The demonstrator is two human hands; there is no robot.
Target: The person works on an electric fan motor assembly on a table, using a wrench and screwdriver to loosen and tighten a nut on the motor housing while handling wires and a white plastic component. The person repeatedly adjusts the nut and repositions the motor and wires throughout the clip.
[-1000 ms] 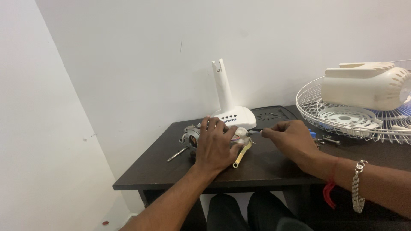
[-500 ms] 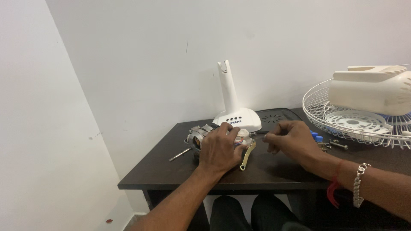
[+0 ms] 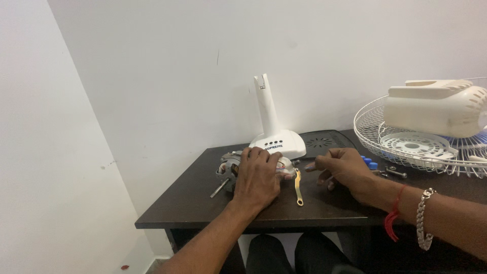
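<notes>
Left hand (image 3: pixel 257 175): it is lying palm down on top of the fan motor (image 3: pixel 231 167), its grip wrapping around the motor and pressing it onto the dark worktop (image 3: pixel 193 200)
Fan motor: it is sitting under the left grip, with its metal shaft (image 3: pixel 219 188) sticking out to the left of the grip
Right hand (image 3: pixel 345 171): its fingers are curling together around a thin dark tool (image 3: pixel 310 159), and the tip is pointing toward the left grip
Yellow strip (image 3: pixel 299 186): it is lying flat between the two grips
White fan stand (image 3: pixel 274 134): it is standing just behind the left grip, against the wall
Blue caps (image 3: pixel 369 162) and bolts (image 3: pixel 395 172): they are lying just beside the right grip, on its far side
Wire fan guard (image 3: pixel 406 147): it is resting past the right grip, with a cream fan cover (image 3: pixel 436 106) sitting on it
</notes>
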